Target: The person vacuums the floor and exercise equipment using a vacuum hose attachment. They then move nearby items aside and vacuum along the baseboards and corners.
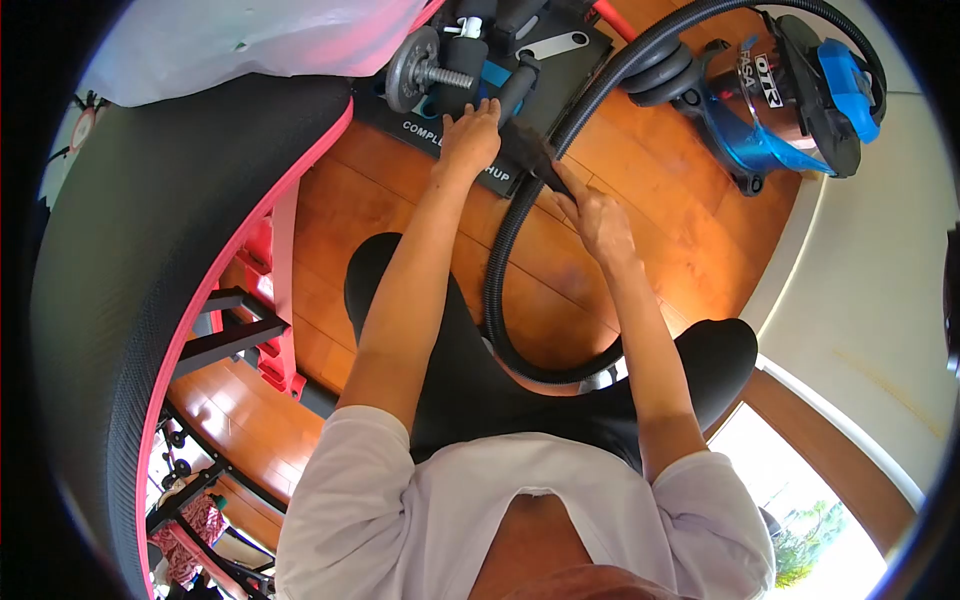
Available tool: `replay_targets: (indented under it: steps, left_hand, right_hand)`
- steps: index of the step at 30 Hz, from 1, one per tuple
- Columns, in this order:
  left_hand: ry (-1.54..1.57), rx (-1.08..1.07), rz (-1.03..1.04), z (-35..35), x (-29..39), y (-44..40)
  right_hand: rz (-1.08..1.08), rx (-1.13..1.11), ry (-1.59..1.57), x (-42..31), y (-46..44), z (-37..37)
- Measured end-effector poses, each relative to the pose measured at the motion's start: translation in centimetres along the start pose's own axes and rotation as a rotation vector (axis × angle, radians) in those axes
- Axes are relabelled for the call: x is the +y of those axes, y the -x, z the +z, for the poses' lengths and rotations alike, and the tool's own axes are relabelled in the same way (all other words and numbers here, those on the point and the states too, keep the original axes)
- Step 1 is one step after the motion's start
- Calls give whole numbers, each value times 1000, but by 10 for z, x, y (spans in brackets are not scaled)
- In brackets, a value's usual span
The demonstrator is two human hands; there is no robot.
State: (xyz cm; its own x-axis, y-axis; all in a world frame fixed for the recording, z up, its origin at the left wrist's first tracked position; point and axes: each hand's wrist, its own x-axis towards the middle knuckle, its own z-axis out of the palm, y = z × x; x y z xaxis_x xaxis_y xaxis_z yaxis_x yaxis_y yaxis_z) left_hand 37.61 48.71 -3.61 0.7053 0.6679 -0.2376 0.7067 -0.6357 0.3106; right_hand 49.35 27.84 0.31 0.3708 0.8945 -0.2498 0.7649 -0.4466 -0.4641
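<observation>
Around the lettered black board [402, 122], glossy wooden floor [560, 262] spread out, with the padded bench [170, 190] left of the board and the copper-and-blue vacuum [765, 95] right. Your left hand [472, 142] reached over the board, its fingers slightly spread beside dark gear; your right hand [600, 222] curled round the black nozzle [527, 150] at the board's near edge. Pale wall [870, 250] rose farther right.

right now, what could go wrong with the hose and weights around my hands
The hose loops between the legs, so it might snag one on standing. The weight plate sits on edge near the left hand and could tip onto it. A hard tug by the right hand, which grips the black nozzle, might drag the vacuum.
</observation>
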Motion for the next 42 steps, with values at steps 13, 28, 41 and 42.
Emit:
replay_targets:
  steps: [13, 28, 41, 42]
  left_hand:
    - [-58, 59, -69, 8, 15, 5]
    - [122, -37, 4, -11, -19, -4]
    - [438, 80, -194, -66, -82, 44]
    - [466, 28, -93, -63, -101, 51]
  right_hand:
    - [-236, -75, 88, -41, -5, 26]
    - [-197, -31, 8, -105, -57, 75]
    - [-31, -165, 0, -73, 6, 34]
    - [-40, -165, 23, -71, 10, 34]
